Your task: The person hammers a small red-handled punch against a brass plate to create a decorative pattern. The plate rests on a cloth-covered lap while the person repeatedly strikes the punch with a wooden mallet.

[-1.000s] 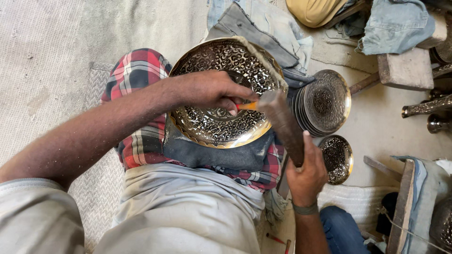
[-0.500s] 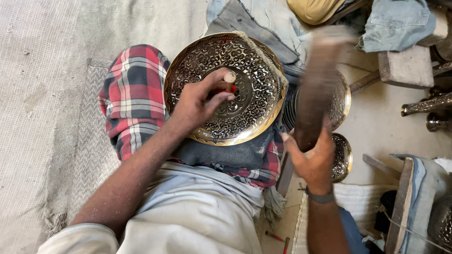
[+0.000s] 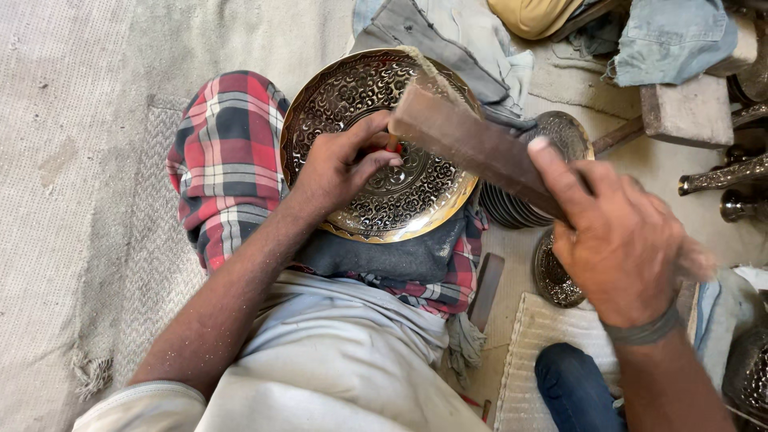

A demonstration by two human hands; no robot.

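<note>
A round engraved brass plate (image 3: 432, 192) with dense floral patterning rests on a grey cloth over my lap, tilted toward me. My left hand (image 3: 340, 164) presses a small orange-handled chisel (image 3: 394, 146) against the plate's middle, fingers closed around it. My right hand (image 3: 624, 248) grips a brown wooden mallet block (image 3: 472, 144), whose head is down over the chisel's top near the plate's upper centre.
A stack of engraved plates (image 3: 560, 136) and one small plate (image 3: 552, 276) lie right of my lap. A wooden block (image 3: 688, 112), metal stands (image 3: 724, 172), jeans and cloths crowd the upper right. A woven mat (image 3: 544, 352) and a dark stone (image 3: 486, 288) lie below.
My right hand raised the mallet, then brought it down onto the chisel. My left hand stayed on the plate holding the chisel. The view shifted slightly closer.
</note>
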